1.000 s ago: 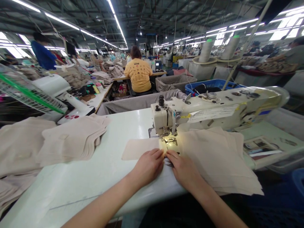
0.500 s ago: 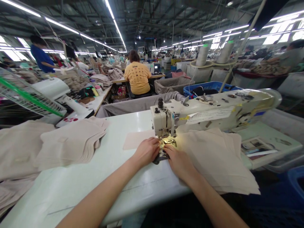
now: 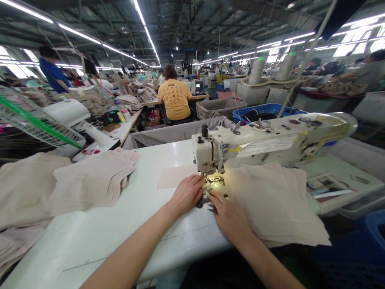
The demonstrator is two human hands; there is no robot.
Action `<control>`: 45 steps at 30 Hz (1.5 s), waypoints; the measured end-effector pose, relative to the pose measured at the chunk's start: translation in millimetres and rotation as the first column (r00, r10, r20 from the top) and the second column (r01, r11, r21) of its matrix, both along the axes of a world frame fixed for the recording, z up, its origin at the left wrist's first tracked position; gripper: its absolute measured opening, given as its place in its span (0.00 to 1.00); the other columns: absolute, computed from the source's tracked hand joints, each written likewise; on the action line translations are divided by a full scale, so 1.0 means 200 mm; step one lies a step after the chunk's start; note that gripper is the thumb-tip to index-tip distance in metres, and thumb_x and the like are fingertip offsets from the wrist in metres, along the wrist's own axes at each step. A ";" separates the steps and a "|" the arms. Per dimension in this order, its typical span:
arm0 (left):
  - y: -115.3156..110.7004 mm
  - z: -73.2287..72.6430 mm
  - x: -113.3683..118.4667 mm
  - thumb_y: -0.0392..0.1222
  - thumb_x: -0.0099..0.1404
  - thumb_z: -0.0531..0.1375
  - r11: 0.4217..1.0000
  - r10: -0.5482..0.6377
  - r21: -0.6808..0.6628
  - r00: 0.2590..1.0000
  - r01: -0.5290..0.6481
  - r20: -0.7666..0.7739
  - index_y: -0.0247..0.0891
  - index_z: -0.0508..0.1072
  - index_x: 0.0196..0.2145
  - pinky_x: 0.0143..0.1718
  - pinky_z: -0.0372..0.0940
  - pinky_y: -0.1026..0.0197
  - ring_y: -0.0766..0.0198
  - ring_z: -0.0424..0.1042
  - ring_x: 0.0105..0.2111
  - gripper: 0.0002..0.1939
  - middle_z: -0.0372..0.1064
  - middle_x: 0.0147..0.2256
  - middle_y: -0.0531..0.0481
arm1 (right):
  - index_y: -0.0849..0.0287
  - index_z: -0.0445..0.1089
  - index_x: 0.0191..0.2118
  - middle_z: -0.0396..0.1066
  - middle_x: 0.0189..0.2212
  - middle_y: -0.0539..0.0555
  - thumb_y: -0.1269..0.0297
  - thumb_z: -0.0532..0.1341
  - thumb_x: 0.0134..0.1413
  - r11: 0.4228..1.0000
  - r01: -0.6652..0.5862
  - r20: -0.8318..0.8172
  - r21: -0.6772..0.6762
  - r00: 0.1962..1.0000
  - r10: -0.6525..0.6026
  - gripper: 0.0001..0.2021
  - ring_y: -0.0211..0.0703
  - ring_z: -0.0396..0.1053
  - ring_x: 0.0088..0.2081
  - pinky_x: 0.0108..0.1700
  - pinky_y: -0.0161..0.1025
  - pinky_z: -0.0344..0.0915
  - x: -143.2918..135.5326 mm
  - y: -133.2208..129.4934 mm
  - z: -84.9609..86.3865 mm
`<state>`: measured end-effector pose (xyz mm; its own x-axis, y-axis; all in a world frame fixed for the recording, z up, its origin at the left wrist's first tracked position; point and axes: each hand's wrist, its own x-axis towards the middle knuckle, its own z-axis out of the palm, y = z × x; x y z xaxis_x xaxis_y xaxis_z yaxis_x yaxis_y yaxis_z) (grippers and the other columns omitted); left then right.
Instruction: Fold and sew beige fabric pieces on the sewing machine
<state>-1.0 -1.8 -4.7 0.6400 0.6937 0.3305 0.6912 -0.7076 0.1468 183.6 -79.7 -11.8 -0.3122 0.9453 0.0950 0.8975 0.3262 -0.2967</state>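
My left hand (image 3: pixel 189 194) lies just left of the sewing machine's needle area (image 3: pixel 207 173), its fingers bent and close together on the near right edge of a beige fabric piece (image 3: pixel 171 177). Its fingertips are partly hidden by the machine head. My right hand (image 3: pixel 230 214) is closed at the near right of the lit needle plate (image 3: pixel 217 185). Dark pointed blades, like those of thread snips (image 3: pixel 212 208), stick out leftward from under its fingers; their handles are hidden in the hand. The fabric piece lies flat on the pale tabletop (image 3: pixel 126 228).
Stacked beige fabric pieces (image 3: pixel 87 184) lie on the left, more (image 3: pixel 270 200) at the right under the machine arm (image 3: pixel 279 132). A white fan (image 3: pixel 66 114) stands far left. Beyond the table are a cloth-lined bin (image 3: pixel 177 132), a blue basket (image 3: pixel 264 110) and a seated person in yellow (image 3: pixel 174 98).
My right hand has drawn back slightly toward me from the needle, and the dark blades now show beneath its fingers. My left hand has barely moved; the view has shifted a little.
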 end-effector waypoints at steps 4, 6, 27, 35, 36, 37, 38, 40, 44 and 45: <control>0.01 -0.01 -0.02 0.39 0.72 0.55 0.999 0.021 -0.036 1.000 -0.021 0.022 0.37 0.71 0.56 0.59 0.66 0.46 0.51 0.68 0.58 0.17 0.70 0.57 0.40 | 0.60 0.69 0.61 0.66 0.64 0.56 0.76 0.51 0.63 1.000 0.000 -0.012 -0.003 1.000 0.000 0.23 0.47 0.76 0.49 0.49 0.41 0.73 0.00 0.00 0.00; 0.01 -0.01 -0.03 0.40 0.72 0.55 0.999 0.017 -0.052 1.000 -0.016 0.022 0.38 0.71 0.56 0.60 0.65 0.46 0.51 0.68 0.59 0.17 0.70 0.58 0.41 | 0.60 0.69 0.61 0.66 0.64 0.57 0.76 0.51 0.63 1.000 0.002 -0.022 -0.002 1.000 -0.002 0.24 0.47 0.75 0.51 0.50 0.41 0.73 0.00 0.00 0.00; -0.03 0.07 0.01 0.40 0.73 0.53 0.997 0.064 -0.023 0.988 -0.068 -0.143 0.38 0.69 0.56 0.53 0.69 0.46 0.51 0.70 0.54 0.16 0.70 0.56 0.41 | 0.58 0.69 0.59 0.68 0.61 0.57 0.76 0.52 0.62 0.999 0.022 -0.092 -0.041 0.995 -0.025 0.23 0.46 0.77 0.47 0.48 0.40 0.72 0.01 0.00 0.03; -0.32 0.07 0.06 0.37 0.69 0.56 0.998 -0.036 -0.056 0.986 0.027 -0.162 0.37 0.69 0.53 0.51 0.72 0.47 0.49 0.70 0.53 0.15 0.70 0.55 0.40 | 0.59 0.70 0.57 0.70 0.59 0.57 0.76 0.54 0.61 0.997 -0.017 -0.138 -0.073 0.990 0.007 0.21 0.47 0.75 0.49 0.49 0.39 0.70 0.05 -0.08 0.08; -0.32 0.07 0.06 0.37 0.69 0.56 0.998 -0.040 -0.052 0.987 0.032 -0.153 0.36 0.69 0.54 0.52 0.72 0.47 0.49 0.70 0.54 0.16 0.70 0.56 0.40 | 0.60 0.70 0.57 0.70 0.59 0.57 0.76 0.54 0.60 0.996 -0.020 -0.125 -0.082 0.992 0.009 0.21 0.47 0.75 0.49 0.49 0.40 0.70 0.05 -0.09 0.08; -0.33 0.06 0.05 0.36 0.69 0.55 0.998 -0.043 -0.047 0.988 0.037 -0.145 0.36 0.69 0.54 0.53 0.72 0.47 0.49 0.70 0.55 0.16 0.70 0.56 0.40 | 0.60 0.70 0.56 0.70 0.59 0.58 0.76 0.54 0.60 0.996 -0.020 -0.113 -0.088 0.994 0.010 0.20 0.47 0.75 0.48 0.49 0.40 0.71 0.05 -0.10 0.08; -0.33 0.05 0.05 0.36 0.69 0.55 0.998 -0.048 -0.039 0.989 0.043 -0.137 0.35 0.69 0.54 0.54 0.72 0.48 0.50 0.70 0.55 0.16 0.70 0.55 0.40 | 0.60 0.71 0.56 0.70 0.59 0.58 0.76 0.54 0.61 0.996 -0.019 -0.103 -0.089 0.995 0.010 0.20 0.47 0.76 0.48 0.49 0.40 0.71 0.06 -0.11 0.08; -0.32 0.04 0.04 0.36 0.70 0.54 0.998 -0.062 -0.014 0.990 0.060 -0.125 0.34 0.69 0.54 0.56 0.71 0.48 0.49 0.70 0.55 0.16 0.70 0.56 0.39 | 0.60 0.72 0.54 0.71 0.57 0.58 0.76 0.54 0.62 0.997 -0.022 -0.093 -0.078 0.996 0.015 0.18 0.47 0.76 0.47 0.48 0.41 0.71 0.06 -0.12 0.06; -0.33 0.02 0.02 0.37 0.71 0.53 0.997 -0.074 0.025 0.991 0.077 -0.112 0.34 0.68 0.56 0.56 0.71 0.47 0.48 0.69 0.57 0.17 0.69 0.58 0.37 | 0.60 0.72 0.54 0.72 0.56 0.59 0.75 0.54 0.62 0.998 -0.054 -0.082 -0.041 0.995 0.050 0.18 0.46 0.77 0.45 0.47 0.40 0.71 0.08 -0.14 0.03; -0.32 0.02 0.02 0.37 0.71 0.53 0.997 -0.075 0.026 0.991 0.078 -0.113 0.34 0.68 0.56 0.56 0.71 0.46 0.48 0.69 0.58 0.17 0.69 0.58 0.37 | 0.59 0.72 0.54 0.72 0.57 0.58 0.76 0.54 0.62 0.998 -0.058 -0.077 -0.041 0.996 0.054 0.18 0.46 0.77 0.45 0.47 0.40 0.71 0.08 -0.14 0.03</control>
<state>3.1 -66.5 -1.3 0.7250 0.6319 0.2741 0.6456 -0.7621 0.0494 199.8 -107.5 -6.5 -0.3581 0.9302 0.0804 0.8524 0.3609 -0.3783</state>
